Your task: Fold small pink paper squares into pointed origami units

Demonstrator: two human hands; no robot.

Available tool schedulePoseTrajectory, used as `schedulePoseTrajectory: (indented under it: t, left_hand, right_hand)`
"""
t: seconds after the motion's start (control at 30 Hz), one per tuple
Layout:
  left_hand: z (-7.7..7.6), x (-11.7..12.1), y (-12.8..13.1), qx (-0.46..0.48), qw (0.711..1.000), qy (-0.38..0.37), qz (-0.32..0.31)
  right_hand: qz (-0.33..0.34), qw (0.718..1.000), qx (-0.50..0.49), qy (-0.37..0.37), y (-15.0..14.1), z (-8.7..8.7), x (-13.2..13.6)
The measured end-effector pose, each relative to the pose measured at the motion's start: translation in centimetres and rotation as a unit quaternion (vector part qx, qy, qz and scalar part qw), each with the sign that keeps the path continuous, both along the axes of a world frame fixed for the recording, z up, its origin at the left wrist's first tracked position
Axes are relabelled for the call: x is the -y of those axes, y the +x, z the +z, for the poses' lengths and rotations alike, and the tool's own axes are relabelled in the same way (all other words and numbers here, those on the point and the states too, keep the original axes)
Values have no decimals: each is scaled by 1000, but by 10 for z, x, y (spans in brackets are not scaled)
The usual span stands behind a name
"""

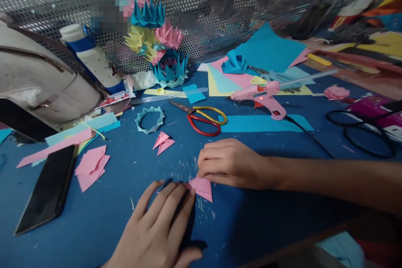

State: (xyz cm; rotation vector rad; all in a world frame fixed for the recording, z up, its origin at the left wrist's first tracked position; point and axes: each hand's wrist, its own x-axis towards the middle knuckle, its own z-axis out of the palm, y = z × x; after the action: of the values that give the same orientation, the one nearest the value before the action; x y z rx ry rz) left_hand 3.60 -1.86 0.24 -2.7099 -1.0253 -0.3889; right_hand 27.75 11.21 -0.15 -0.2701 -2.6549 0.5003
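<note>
A small folded piece of pink paper (202,188) lies on the blue tabletop between my hands. My left hand (160,222) rests with its fingers stretched out and its fingertips at the paper's left edge. The curled fingers of my right hand (230,163) close on the paper's upper edge, and its fingertips are partly hidden. Just beyond lie two joined pink folded points (163,143). Farther off is a light-blue folded paper ring (150,119), beside scissors (204,120) with one yellow and one red handle.
A pink glue gun (265,96) stands at the right, its cord trailing forward. At left are a dark phone (52,188), pink paper squares (91,166), a bottle (91,58) and a pale bag (44,63). Spiky paper flowers (171,67) and coloured sheets (266,50) are at the back.
</note>
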Motion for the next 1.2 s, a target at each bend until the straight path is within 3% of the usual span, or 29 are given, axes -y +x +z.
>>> schedulePoseTrajectory:
  t: [0.37,0.67,0.83,0.93,1.03,1.1,1.2]
  left_hand:
    - [1,-3,-3,-39,999,7,-33]
    - [1,-2,2,-12,999,34,-25]
    - [4,-4,2,-51,997,30,-49]
    - [3,-4,3,-40,998,33,-45]
    - [4,-3,4,-49,998,12,-40]
    - [5,-2,4,-39,999,8,-28]
    - [6,-2,4,-25,999,6,-23]
  right_hand:
    - [35,974,41,220,0,0,-4]
    - [73,960,37,268,-2,7,2]
    - [107,958,43,263,-2,14,-1]
    - [114,971,70,198,0,16,-9]
    - [96,994,56,10,1,14,-16]
    - [54,994,37,-87,0,10,-16]
    - [-1,989,32,-141,-5,5,-9]
